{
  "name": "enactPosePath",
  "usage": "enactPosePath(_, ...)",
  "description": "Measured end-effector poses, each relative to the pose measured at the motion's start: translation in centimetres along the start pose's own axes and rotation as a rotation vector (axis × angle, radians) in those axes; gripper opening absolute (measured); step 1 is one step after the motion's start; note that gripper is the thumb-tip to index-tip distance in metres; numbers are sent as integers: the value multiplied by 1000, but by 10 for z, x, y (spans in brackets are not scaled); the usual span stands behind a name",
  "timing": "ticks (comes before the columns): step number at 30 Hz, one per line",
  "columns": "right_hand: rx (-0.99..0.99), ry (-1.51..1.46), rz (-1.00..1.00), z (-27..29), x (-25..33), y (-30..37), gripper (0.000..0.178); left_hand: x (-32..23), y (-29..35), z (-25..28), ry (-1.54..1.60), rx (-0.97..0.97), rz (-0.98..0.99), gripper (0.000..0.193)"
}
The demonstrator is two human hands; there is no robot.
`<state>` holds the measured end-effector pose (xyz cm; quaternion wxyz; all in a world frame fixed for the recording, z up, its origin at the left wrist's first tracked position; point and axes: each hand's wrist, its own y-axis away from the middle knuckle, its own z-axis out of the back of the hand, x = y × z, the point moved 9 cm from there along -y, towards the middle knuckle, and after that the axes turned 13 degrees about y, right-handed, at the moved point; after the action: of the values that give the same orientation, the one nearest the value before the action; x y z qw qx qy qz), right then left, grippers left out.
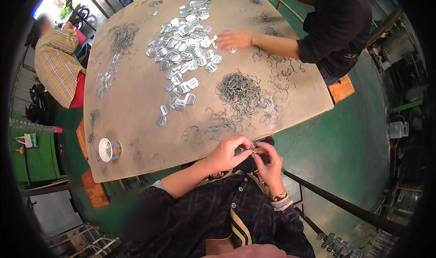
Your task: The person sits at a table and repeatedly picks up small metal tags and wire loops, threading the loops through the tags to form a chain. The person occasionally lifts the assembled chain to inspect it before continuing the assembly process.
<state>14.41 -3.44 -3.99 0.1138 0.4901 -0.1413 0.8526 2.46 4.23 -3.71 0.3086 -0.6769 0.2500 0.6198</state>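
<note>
Just over the table's near edge, my left hand and my right hand meet, fingertips pinched together. Between them is a small metal piece, mostly covered by the fingers, so its exact shape is hidden. Beyond my hands lie loose bent wire hooks, with a dense heap of the same hooks behind them. Flat silver slotted buckle plates trail from the middle of the table toward a larger spread of plates farther back.
The brown tabletop bears a paper tub near its left corner and more wire pieces at the far left. At the right, a co-worker's blurred hand reaches over the plates. Another person sits at the left.
</note>
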Motion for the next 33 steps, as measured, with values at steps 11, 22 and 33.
enactPosePath(11,214,231,404,-57,42,-91,30,-19,22,-1,-117,82,-199,15)
enactPosePath(22,270,933,1006,-240,64,-121,35,-12,42,2,-164,138,-262,16)
enactPosePath(33,193,475,617,-209,53,-151,13,-7,36,12,-157,88,-224,13)
